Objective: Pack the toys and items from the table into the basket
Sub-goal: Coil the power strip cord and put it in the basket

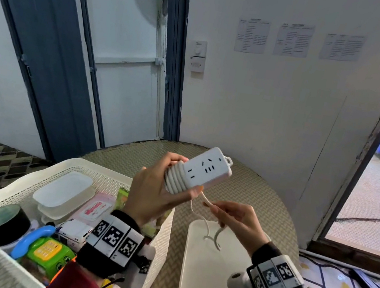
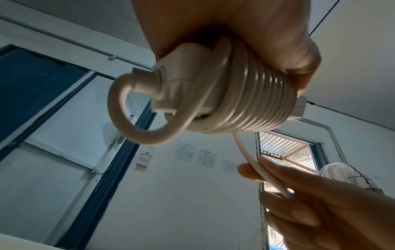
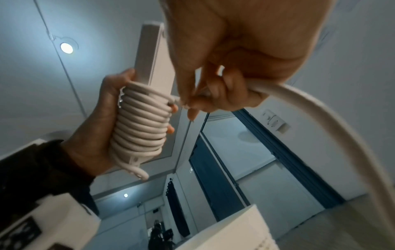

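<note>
Counts around the basket (image 1: 61,165)

In the basket: two clear boxes (image 1: 63,189), one toy phone (image 1: 47,249), one dark jar (image 1: 5,224), one wipes pack (image 1: 96,208), one toy truck (image 1: 74,231). Above it: one power strip (image 1: 207,171). Right of it: one white lid (image 1: 207,276). On the wall behind it: three papers (image 1: 294,39).

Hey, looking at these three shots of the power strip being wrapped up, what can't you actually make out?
- The plug end of the cord: hidden in every view; the right hand covers part of it in the head view.
- Outlets on the power strip: some hidden under the coils and the left hand.
- Lower contents of the basket: buried under the top items, cut by the bottom edge.
- Wall papers: text too small.
</note>
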A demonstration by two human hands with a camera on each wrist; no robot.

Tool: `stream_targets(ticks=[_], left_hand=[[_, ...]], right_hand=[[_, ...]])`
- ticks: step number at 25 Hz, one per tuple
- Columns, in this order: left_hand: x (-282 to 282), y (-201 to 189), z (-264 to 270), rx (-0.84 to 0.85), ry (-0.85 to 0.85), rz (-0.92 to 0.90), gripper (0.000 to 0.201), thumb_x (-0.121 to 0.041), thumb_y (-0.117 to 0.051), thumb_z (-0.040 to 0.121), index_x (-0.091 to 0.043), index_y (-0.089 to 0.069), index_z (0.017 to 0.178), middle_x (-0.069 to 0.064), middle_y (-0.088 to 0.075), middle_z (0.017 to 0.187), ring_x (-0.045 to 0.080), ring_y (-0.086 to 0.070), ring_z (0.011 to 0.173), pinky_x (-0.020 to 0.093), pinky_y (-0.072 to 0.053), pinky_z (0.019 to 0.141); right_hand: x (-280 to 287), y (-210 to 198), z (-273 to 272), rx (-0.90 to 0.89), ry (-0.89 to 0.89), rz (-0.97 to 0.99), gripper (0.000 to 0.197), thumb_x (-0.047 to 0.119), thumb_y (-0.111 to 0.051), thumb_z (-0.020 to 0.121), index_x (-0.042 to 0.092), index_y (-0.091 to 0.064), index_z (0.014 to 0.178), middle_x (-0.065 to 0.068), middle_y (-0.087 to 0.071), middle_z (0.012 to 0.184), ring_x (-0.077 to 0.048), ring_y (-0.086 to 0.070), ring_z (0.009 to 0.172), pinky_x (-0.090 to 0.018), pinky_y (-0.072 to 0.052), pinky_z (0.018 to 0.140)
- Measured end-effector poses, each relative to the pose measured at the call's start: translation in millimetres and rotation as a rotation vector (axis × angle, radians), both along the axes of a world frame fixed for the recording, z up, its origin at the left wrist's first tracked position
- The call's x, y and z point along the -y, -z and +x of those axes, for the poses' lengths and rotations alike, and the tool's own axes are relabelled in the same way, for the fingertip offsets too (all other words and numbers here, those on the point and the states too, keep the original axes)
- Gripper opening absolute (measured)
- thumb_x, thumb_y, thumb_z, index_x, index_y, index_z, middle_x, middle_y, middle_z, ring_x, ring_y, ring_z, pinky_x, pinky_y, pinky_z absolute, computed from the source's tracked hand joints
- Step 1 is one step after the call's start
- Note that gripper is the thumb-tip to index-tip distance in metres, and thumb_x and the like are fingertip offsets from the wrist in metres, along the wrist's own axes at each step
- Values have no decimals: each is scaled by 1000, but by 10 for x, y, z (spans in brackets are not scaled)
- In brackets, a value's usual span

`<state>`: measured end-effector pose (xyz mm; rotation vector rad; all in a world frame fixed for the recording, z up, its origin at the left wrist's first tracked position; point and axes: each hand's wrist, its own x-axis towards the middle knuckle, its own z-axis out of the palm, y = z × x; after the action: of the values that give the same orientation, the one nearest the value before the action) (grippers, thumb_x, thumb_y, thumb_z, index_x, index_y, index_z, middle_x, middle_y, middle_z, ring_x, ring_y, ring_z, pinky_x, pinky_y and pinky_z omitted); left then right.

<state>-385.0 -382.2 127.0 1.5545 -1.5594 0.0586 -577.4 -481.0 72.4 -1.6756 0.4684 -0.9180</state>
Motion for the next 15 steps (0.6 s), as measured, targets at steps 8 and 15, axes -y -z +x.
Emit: stream_targets(ticks=[8,15], left_hand=[[-3,115,187,-38,-151,15,97,-95,-48,49,-27,-46,118,-17,-54,98,1,-58,83,35,-59,69],[21,103,-17,307,-227,69,85,-91,-45,55,-27,-50,111,-14,-60,101,7,-56,85,34,-33,82]], right_hand=[[-80,-255,-1,-45,144,-417,12,22,-69,82,35,-71,82,3,-62,75,-11,-56,70,-20,-45,64],[-52,-468,350,-131,393,-798,19,31,-55,86,21,-72,86,4,-48,94,-15,-42,95,-10,-31,84]])
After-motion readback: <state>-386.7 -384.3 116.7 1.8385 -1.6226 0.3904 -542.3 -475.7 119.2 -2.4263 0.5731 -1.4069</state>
